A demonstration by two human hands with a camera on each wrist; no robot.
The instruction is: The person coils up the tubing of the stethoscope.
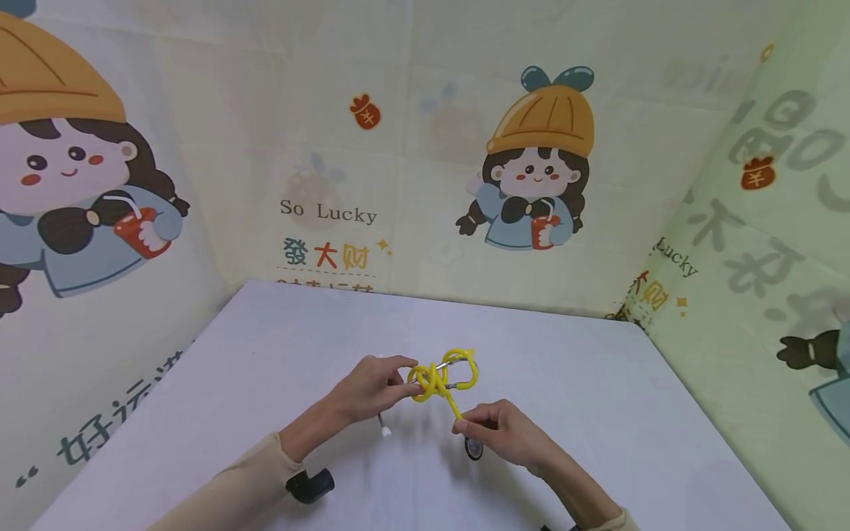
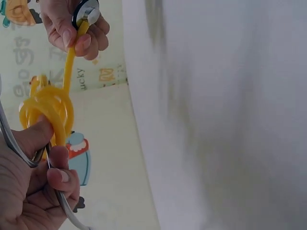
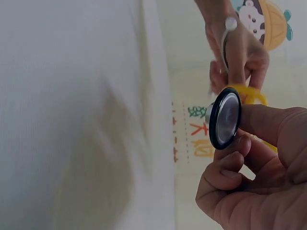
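A stethoscope with yellow tubing (image 1: 434, 380) is held above the table, its tube looped into a knotted bundle. My left hand (image 1: 372, 387) pinches the bundle at its left side, thumb against the yellow coils in the left wrist view. Metal ear tubes (image 2: 60, 199) pass between those fingers, and a white eartip (image 1: 387, 432) hangs below the hand. My right hand (image 1: 501, 431) pinches the lower end of the tube, beside the round chest piece (image 3: 228, 119). Between the two hands a short length of tube (image 2: 69, 72) runs straight.
A white table (image 1: 332, 332) lies beneath both hands. Printed cloth (image 1: 425, 147) with cartoon figures and lettering stands behind it and on both sides. A black wrist strap piece (image 1: 311, 487) sits at the left sleeve.
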